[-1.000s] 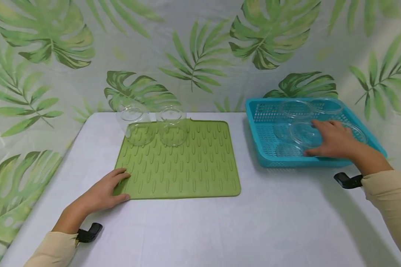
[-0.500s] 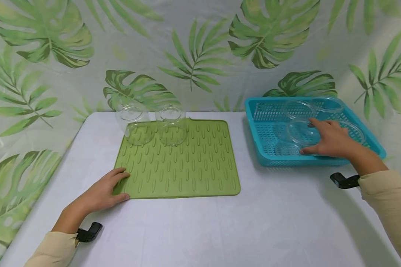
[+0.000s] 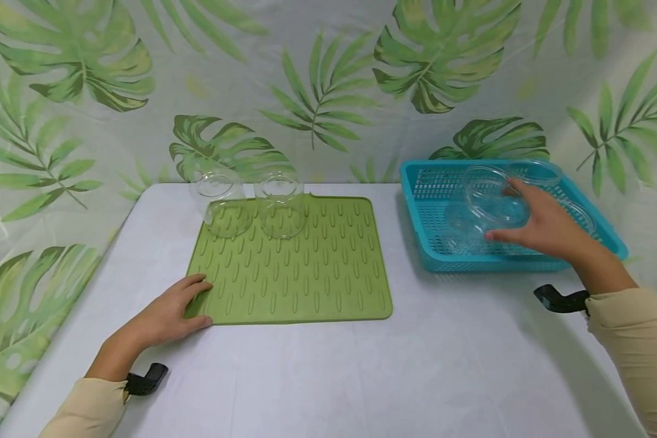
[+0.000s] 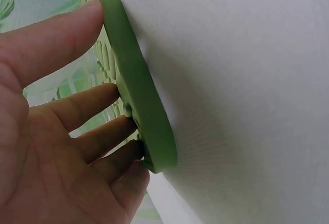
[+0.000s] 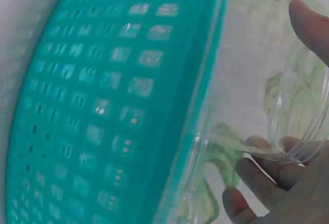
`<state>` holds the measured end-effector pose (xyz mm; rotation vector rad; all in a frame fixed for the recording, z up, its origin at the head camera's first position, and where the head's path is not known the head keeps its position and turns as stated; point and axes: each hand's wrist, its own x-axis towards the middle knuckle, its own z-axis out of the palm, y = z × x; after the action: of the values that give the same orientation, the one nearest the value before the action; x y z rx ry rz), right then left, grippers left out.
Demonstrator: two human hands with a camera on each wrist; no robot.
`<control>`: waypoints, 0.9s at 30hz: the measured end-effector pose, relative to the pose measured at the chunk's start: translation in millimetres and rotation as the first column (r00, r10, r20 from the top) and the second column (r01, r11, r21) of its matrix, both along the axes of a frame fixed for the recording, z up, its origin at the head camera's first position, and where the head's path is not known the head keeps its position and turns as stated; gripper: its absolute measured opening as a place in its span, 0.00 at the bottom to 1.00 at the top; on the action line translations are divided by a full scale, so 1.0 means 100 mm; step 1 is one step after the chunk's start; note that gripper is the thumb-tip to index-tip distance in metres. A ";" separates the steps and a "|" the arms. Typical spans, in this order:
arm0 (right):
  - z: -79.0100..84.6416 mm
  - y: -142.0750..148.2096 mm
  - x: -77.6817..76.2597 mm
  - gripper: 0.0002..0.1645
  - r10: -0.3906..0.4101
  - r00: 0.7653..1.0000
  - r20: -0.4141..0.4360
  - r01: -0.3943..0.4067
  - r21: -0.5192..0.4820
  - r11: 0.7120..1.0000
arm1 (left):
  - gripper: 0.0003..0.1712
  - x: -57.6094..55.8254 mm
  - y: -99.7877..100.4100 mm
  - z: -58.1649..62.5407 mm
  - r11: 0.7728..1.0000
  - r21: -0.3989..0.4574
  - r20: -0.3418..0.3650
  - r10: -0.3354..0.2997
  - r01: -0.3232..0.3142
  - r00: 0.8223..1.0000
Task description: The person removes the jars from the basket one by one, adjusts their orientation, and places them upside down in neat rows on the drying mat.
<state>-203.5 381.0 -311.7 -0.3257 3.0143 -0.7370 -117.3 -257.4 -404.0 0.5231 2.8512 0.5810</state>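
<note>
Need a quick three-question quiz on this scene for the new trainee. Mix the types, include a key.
1. True or false: the left hand touches the green mat.

2. At the blue basket, the right hand grips:
a) the mat's corner
b) a clear container
c) nothing

3. How many clear containers stand on the mat?

Key:
1. True
2. b
3. Two

Cup (image 3: 493, 205) — smooth, glossy; mat (image 3: 306, 267) — matt, ridged; basket (image 3: 454, 264) — plastic.
</note>
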 end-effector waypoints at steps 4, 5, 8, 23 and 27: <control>0.03 -0.05 0.02 0.71 -0.014 1.000 0.019 0.014 -0.045 0.999 | 0.39 0.00 0.00 0.00 1.000 0.005 0.003 0.002 -0.002 1.000; 0.04 -0.06 0.02 0.71 -0.014 1.000 0.019 0.015 -0.051 0.999 | 0.39 0.00 0.00 0.01 1.000 0.006 0.003 0.003 -0.003 1.000; 0.04 -0.09 0.02 0.71 -0.013 1.000 0.017 0.014 -0.068 0.998 | 0.39 -0.01 -0.01 0.00 1.000 0.006 0.004 0.004 -0.004 1.000; 0.05 -0.27 0.05 0.67 -0.046 0.997 -0.064 0.029 -0.241 0.970 | 0.40 -0.01 -0.02 -0.01 1.000 0.015 0.015 0.015 -0.016 1.000; 0.04 -0.31 0.06 0.67 -0.036 0.993 -0.109 0.007 -0.249 0.968 | 0.40 -0.01 -0.01 0.00 1.000 0.015 0.022 0.016 -0.016 1.000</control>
<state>-197.8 349.6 -307.8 -0.3515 3.0350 -1.1401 -118.2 -258.5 -404.2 0.4935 2.8350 0.6078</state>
